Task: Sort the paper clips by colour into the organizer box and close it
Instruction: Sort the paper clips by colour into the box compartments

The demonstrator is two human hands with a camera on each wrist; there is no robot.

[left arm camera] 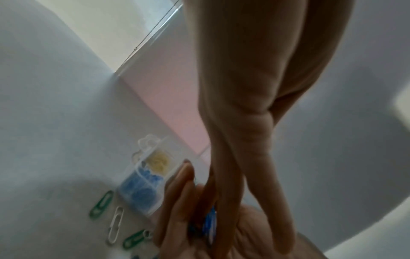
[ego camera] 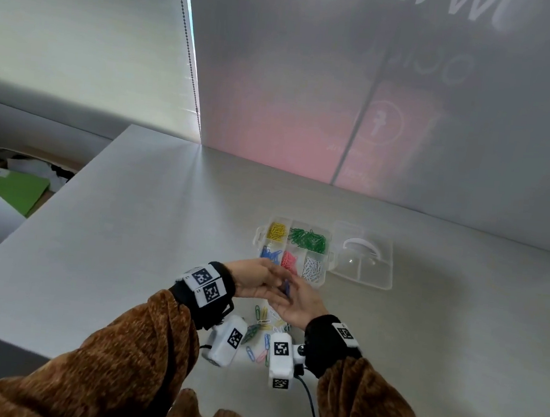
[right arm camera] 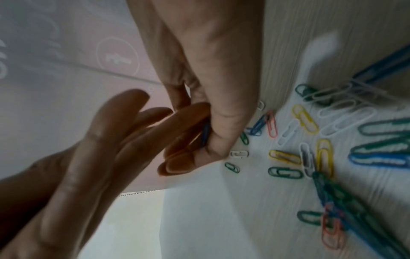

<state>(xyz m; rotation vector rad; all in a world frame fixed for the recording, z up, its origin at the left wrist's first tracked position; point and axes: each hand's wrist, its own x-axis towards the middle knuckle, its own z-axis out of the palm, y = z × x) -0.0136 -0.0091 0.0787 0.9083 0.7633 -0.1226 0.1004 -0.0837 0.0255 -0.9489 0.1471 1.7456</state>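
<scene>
A: Above the loose clips, the left hand pinches blue clips against the flat, relaxed right hand.

B: Carry them low to the organizer box, its blue compartment nearest; release there.

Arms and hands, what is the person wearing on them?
Fuzzy brown sleeves cover both arms. Each wrist has a black band carrying white blocks with black square tags, plus a white tagged camera unit underneath. A dark cable trails from the right one. Hands are bare.

Table bears organizer box, loose paper clips.
</scene>
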